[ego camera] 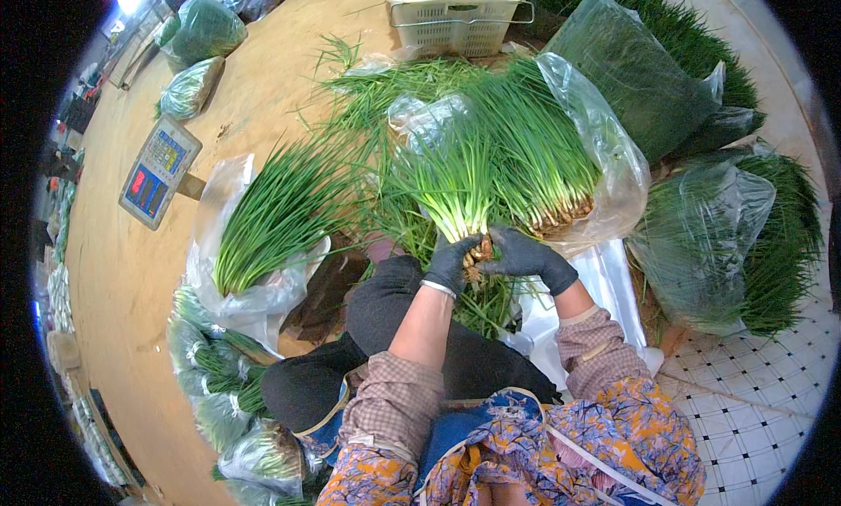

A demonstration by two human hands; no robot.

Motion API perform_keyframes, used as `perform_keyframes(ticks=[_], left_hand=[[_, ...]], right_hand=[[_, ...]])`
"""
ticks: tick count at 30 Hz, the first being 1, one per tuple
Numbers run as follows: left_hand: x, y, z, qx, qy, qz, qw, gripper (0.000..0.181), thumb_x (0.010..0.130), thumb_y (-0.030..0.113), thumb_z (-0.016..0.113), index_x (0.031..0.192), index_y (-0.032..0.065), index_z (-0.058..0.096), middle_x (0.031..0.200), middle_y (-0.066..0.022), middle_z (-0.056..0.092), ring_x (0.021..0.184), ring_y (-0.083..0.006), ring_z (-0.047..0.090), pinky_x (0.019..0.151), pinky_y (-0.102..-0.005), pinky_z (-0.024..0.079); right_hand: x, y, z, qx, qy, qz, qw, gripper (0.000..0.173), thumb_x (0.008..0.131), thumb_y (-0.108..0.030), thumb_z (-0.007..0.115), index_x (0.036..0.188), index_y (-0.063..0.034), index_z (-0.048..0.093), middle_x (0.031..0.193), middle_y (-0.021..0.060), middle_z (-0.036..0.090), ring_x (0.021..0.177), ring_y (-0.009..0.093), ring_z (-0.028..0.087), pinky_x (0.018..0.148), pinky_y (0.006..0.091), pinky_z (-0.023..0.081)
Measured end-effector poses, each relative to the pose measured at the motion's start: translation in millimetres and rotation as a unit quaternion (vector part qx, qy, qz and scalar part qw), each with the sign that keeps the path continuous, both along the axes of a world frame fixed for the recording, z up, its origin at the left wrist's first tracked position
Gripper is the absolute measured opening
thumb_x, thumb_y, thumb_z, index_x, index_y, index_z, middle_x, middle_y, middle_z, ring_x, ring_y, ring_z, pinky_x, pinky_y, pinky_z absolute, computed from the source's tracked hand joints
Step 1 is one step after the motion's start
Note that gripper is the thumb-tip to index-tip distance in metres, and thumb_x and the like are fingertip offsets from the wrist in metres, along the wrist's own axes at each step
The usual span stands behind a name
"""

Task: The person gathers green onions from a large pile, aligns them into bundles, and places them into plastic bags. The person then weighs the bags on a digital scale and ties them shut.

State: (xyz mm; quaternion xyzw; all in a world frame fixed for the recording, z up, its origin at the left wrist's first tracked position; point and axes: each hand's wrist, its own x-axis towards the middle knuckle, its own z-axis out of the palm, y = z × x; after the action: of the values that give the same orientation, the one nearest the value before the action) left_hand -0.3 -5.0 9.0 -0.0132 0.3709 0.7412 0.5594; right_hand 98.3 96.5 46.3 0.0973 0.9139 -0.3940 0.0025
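Both my hands wear dark gloves and meet at the root end of a bunch of green onions (460,197). My left hand (452,264) is closed around the pale stems just above the roots. My right hand (525,257) touches the brown roots from the right with its fingers; how firmly it holds them is hard to tell. Right behind the bunch, a larger pile of green onions (548,158) lies on a clear plastic bag (614,138). To the left, another bundle of green onions (282,210) rests on an open plastic bag (207,243).
A digital scale (161,171) stands on the floor at left. Bagged green onions (227,414) line my left side. A white plastic crate (460,23) stands at the top. Large bagged bundles (703,243) are on the right. Loose green leaves (394,85) litter the floor ahead.
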Motion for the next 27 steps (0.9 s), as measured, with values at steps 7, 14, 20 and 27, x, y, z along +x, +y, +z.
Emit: perform_keyframes(ticks=[7, 14, 20, 27], left_hand=[[-3, -4, -19, -0.058, 0.157, -0.031, 0.985, 0.028, 0.063, 0.005, 0.06, 0.088, 0.0037, 0.048, 0.075, -0.0054, 0.054, 0.061, -0.0147, 0.053, 0.051, -0.0257, 0.045], [1, -4, -25, -0.076, 0.219, 0.001, 0.973, 0.035, 0.056, 0.0, 0.062, 0.088, 0.0011, 0.047, 0.076, -0.0067, 0.055, 0.064, -0.015, 0.054, 0.054, -0.0244, 0.045], [3, -4, -20, -0.086, 0.269, 0.028, 0.959, 0.048, 0.053, -0.005, 0.063, 0.095, 0.0014, 0.041, 0.083, -0.008, 0.053, 0.07, -0.0169, 0.053, 0.06, -0.028, 0.045], [2, -5, -8, -0.126, 0.257, 0.022, 0.958, 0.048, 0.053, -0.007, 0.061, 0.095, 0.002, 0.041, 0.086, -0.0079, 0.052, 0.077, -0.0174, 0.052, 0.064, -0.028, 0.044]], right_hand=[[-1, -17, -3, 0.137, -0.142, 0.014, 0.98, 0.042, 0.059, -0.018, 0.055, 0.095, -0.0005, 0.043, 0.093, 0.0209, 0.046, 0.088, 0.033, 0.044, 0.077, 0.0353, 0.035], [-7, 21, -22, -0.383, -0.067, -0.315, 0.866, 0.036, 0.071, -0.038, 0.048, 0.078, -0.0025, 0.049, 0.067, 0.0045, 0.051, 0.053, 0.009, 0.047, 0.045, 0.0214, 0.038], [-32, 11, -37, -0.081, -0.055, -0.356, 0.929, 0.038, 0.066, -0.041, 0.054, 0.065, -0.0035, 0.047, 0.055, 0.0043, 0.046, 0.047, 0.012, 0.044, 0.043, 0.0236, 0.035], [-40, 17, -40, -0.251, -0.037, -0.35, 0.902, 0.028, 0.067, -0.031, 0.057, 0.07, -0.0045, 0.047, 0.057, 0.0032, 0.047, 0.048, 0.01, 0.045, 0.042, 0.0233, 0.035]])
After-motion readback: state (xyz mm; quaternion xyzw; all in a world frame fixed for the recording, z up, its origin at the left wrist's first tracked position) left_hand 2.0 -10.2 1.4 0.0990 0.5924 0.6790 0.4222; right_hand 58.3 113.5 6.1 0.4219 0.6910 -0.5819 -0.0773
